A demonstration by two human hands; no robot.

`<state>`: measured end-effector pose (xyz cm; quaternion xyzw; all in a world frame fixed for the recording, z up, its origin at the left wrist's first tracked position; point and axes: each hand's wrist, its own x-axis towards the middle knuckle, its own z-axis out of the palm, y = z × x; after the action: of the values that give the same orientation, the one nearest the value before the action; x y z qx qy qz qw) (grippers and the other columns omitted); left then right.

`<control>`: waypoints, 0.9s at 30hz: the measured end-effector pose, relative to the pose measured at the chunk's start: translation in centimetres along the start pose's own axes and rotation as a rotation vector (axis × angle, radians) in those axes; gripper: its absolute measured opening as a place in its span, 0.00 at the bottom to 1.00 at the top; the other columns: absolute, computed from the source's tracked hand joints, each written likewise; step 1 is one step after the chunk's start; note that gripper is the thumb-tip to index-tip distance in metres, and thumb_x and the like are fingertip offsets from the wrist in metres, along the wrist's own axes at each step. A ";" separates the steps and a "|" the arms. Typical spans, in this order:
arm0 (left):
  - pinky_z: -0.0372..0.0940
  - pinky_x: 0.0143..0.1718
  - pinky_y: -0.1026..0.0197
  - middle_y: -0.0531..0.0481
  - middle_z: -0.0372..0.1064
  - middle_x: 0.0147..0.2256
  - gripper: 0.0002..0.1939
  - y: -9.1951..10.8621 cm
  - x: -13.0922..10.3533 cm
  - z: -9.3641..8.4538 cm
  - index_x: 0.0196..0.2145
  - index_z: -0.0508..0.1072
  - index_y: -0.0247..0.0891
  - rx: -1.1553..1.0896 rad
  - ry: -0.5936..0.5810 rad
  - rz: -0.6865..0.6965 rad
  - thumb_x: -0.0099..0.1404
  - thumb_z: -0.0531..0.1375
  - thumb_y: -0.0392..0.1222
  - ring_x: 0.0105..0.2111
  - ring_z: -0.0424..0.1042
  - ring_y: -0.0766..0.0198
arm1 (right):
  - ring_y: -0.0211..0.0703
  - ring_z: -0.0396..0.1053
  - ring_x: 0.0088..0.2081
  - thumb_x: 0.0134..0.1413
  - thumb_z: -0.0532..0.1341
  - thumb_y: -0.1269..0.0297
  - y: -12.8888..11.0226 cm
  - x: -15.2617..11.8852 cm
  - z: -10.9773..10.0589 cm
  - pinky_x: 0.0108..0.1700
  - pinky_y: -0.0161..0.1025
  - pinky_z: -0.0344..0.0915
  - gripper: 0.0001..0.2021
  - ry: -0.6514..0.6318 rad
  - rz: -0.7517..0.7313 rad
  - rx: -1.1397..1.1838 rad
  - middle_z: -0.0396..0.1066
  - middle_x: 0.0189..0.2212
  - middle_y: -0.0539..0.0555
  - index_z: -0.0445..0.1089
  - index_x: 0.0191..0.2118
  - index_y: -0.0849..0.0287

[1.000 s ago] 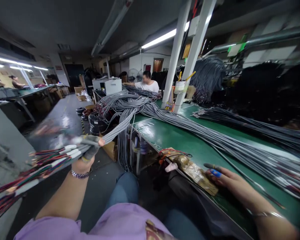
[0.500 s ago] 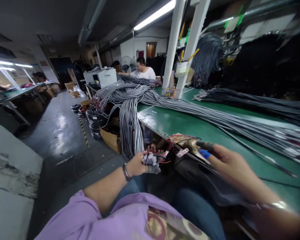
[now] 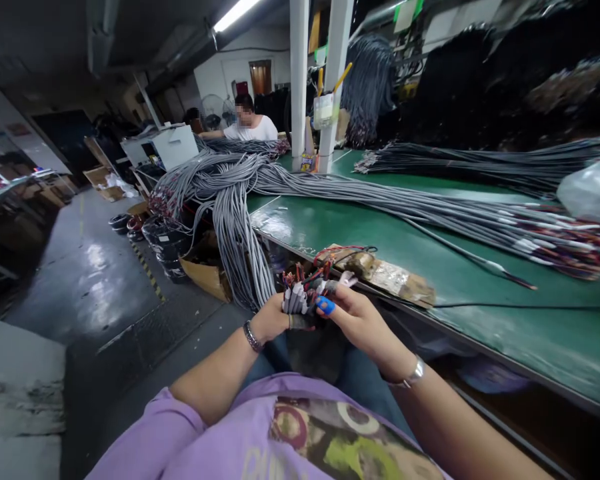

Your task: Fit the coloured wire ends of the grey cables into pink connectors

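My left hand [image 3: 275, 319] is wrapped round the ends of a bundle of grey cables [image 3: 296, 299], whose red, green and dark wires stick up. Against that bundle, my right hand [image 3: 353, 310] has its fingertips closed on the wire ends; blue tape covers its thumb, and what it pinches is too small to name. Just beyond the hands, a taped block [image 3: 395, 279] with red and black wires lies at the table's edge. A pale pink clip-like piece [image 3: 347, 279] shows behind my right fingers.
Long grey cables [image 3: 330, 187] run across the green table [image 3: 300, 230] and hang over its near edge. Two white posts rise behind. A person [image 3: 253, 123] in white sits at the back. Cardboard box [image 3: 207, 273] and black-wrapped rolls [image 3: 165, 243] stand at left.
My right hand has left the taped block and come to the wire ends by my left hand. The view has turned to the right. My left hand still holds the cable bundle.
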<state>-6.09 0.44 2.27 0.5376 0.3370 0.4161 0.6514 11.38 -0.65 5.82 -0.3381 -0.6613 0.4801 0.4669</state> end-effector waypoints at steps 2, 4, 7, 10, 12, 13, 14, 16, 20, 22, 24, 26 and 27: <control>0.67 0.41 0.56 0.53 0.69 0.29 0.23 -0.1 -0.1 -0.3 0.30 0.75 0.33 0.035 -0.012 0.024 0.36 0.74 0.44 0.31 0.68 0.64 | 0.46 0.71 0.38 0.54 0.61 0.53 0.2 0.4 0.6 0.41 0.42 0.69 0.14 -0.001 -0.024 -0.025 0.74 0.35 0.55 0.74 0.40 0.57; 0.66 0.42 0.57 0.52 0.69 0.29 0.22 -0.2 -0.4 -0.9 0.29 0.75 0.33 0.089 0.019 0.059 0.36 0.75 0.45 0.33 0.68 0.63 | 0.45 0.70 0.34 0.54 0.61 0.53 0.3 0.3 1.1 0.39 0.41 0.69 0.13 0.015 -0.027 -0.053 0.74 0.31 0.54 0.74 0.38 0.58; 0.65 0.40 0.58 0.51 0.69 0.27 0.20 -0.6 -1.5 -1.8 0.25 0.74 0.34 0.132 0.121 0.114 0.38 0.74 0.47 0.33 0.69 0.62 | 0.41 0.70 0.28 0.55 0.60 0.53 0.4 -0.6 1.5 0.32 0.38 0.69 0.14 0.015 -0.002 -0.020 0.74 0.28 0.53 0.74 0.38 0.58; 0.66 0.40 0.55 0.46 0.73 0.30 0.17 -0.7 -3.4 -2.9 0.29 0.75 0.34 0.073 0.130 0.145 0.50 0.69 0.51 0.34 0.72 0.59 | 0.40 0.70 0.26 0.56 0.60 0.53 0.6 -2.0 1.1 0.30 0.37 0.69 0.13 0.009 0.009 0.084 0.77 0.32 0.55 0.73 0.38 0.57; 0.66 0.40 0.53 0.47 0.74 0.28 0.17 -0.5 -4.8 -3.7 0.29 0.74 0.35 -0.031 0.234 0.239 0.52 0.67 0.52 0.31 0.73 0.58 | 0.40 0.71 0.26 0.56 0.60 0.53 1.3 -3.0 0.5 0.30 0.36 0.70 0.13 0.008 0.022 0.114 0.77 0.33 0.55 0.73 0.40 0.56; 0.66 0.41 0.50 0.48 0.74 0.26 0.18 -0.3 -5.4 -4.1 0.28 0.73 0.35 -0.068 0.281 0.281 0.51 0.67 0.54 0.30 0.74 0.57 | 0.40 0.71 0.27 0.55 0.61 0.53 1.9 -3.5 0.0 0.30 0.36 0.70 0.13 0.003 0.032 0.105 0.78 0.33 0.56 0.73 0.41 0.55; 0.66 0.42 0.49 0.49 0.72 0.23 0.19 0.0 -5.9 -4.4 0.27 0.72 0.35 -0.078 0.315 0.306 0.51 0.67 0.55 0.30 0.74 0.57 | 0.41 0.71 0.27 0.55 0.61 0.54 2.6 -3.9 -0.3 0.31 0.37 0.70 0.13 -0.005 0.052 0.089 0.78 0.34 0.56 0.73 0.42 0.55; 0.66 0.42 0.50 0.52 0.69 0.19 0.20 0.5 -6.6 -5.1 0.25 0.71 0.35 -0.061 0.335 0.316 0.52 0.66 0.57 0.26 0.74 0.59 | 0.41 0.71 0.27 0.55 0.61 0.53 4.4 -4.5 -0.9 0.31 0.37 0.70 0.14 -0.014 0.086 0.054 0.78 0.34 0.57 0.73 0.43 0.56; 0.64 0.29 0.58 0.56 0.63 0.14 0.20 1.1 -6.4 -5.3 0.27 0.72 0.35 -0.087 0.297 0.297 0.50 0.67 0.56 0.18 0.69 0.64 | 0.42 0.70 0.27 0.54 0.61 0.50 7.5 -5.1 -0.9 0.31 0.39 0.69 0.17 -0.028 0.190 0.073 0.78 0.35 0.57 0.73 0.42 0.57; 0.62 0.25 0.61 0.56 0.64 0.14 0.18 0.9 -5.6 -4.6 0.29 0.73 0.35 -0.080 0.260 0.257 0.50 0.68 0.53 0.17 0.67 0.65 | 0.42 0.69 0.27 0.51 0.62 0.49 8.1 -4.9 -0.5 0.31 0.40 0.68 0.18 -0.010 0.256 0.116 0.78 0.35 0.58 0.74 0.40 0.57; 0.61 0.23 0.62 0.53 0.67 0.16 0.15 0.5 -4.4 -3.5 0.27 0.74 0.33 -0.015 0.224 0.197 0.49 0.70 0.47 0.18 0.67 0.66 | 0.39 0.67 0.24 0.48 0.64 0.48 8.1 -4.6 -0.1 0.29 0.39 0.66 0.19 0.006 0.319 0.177 0.78 0.34 0.58 0.74 0.39 0.58; 0.62 0.24 0.63 0.51 0.69 0.19 0.12 0.2 -2.9 -2.1 0.24 0.75 0.32 0.058 0.222 0.132 0.49 0.70 0.44 0.20 0.68 0.67 | 0.36 0.65 0.22 0.46 0.66 0.49 7.7 -4.3 0.2 0.28 0.37 0.64 0.19 0.031 0.368 0.276 0.78 0.33 0.58 0.73 0.39 0.59; 0.62 0.25 0.64 0.50 0.70 0.19 0.12 0.1 -2.1 -1.3 0.24 0.75 0.32 0.083 0.237 0.120 0.49 0.70 0.44 0.20 0.68 0.67 | 0.35 0.63 0.21 0.45 0.66 0.49 7.5 -4.3 0.3 0.26 0.36 0.62 0.19 0.049 0.382 0.327 0.78 0.32 0.58 0.73 0.38 0.60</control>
<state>-8.19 -0.92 2.10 0.5303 0.3957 0.5007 0.5581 12.48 -2.27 -2.56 -0.3885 -0.4875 0.6518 0.4319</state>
